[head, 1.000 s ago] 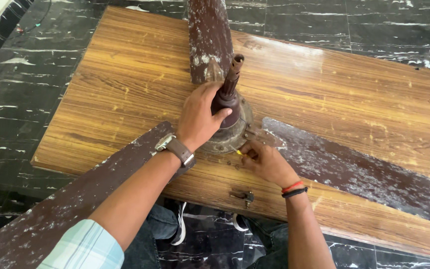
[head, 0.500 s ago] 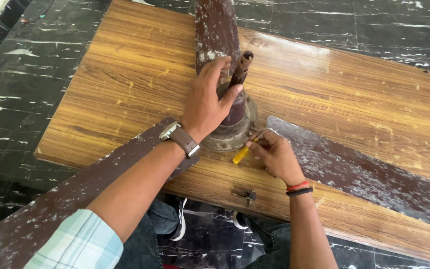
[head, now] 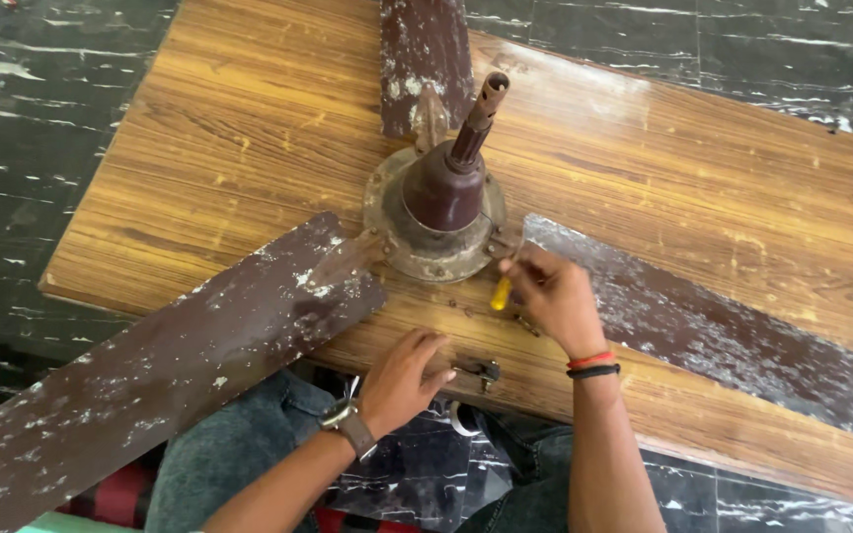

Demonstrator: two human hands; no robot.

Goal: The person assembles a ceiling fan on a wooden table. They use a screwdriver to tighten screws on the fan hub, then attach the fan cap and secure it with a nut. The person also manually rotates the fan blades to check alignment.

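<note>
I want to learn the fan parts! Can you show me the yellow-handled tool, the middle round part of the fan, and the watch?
yellow-handled tool (head: 501, 293), head view, on its yellow handle below the right hand.
fan motor hub (head: 443, 192), head view, on its brown dome.
wristwatch (head: 340, 415), head view, on its face.

One bench (head: 249, 148); one ceiling fan motor (head: 436, 212); three fan blades (head: 150, 365) (paint flaking); one yellow-handled screwdriver (head: 500, 293); two hands; one wristwatch (head: 348, 422).
</note>
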